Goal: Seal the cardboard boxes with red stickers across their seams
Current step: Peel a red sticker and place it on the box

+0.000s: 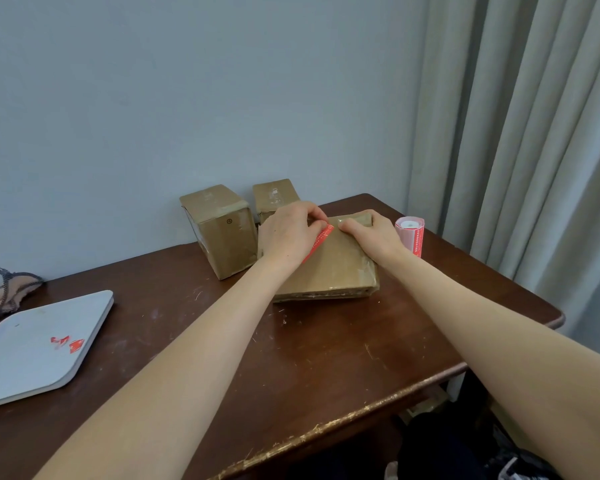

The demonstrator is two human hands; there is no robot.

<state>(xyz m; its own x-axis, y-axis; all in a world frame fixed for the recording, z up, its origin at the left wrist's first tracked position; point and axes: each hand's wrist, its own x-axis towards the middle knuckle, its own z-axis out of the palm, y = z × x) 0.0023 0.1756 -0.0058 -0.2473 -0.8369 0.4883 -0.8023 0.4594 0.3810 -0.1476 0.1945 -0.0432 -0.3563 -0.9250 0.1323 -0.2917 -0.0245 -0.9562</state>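
Both hands work the red sticker [317,241] on the flat box [329,268]: left hand [288,233] pinching its end, right hand [368,233] pressing flat—best smoothed firmly outward along the seam.

Soft even room light, faint shadows under boxes, slight wide-angle edge bend, mild overall blur.

Red sticker [317,242] half under left hand [288,233]; print illegible

Brown table [326,358], boxes [222,233], sticker roll [411,235], tray [32,344]
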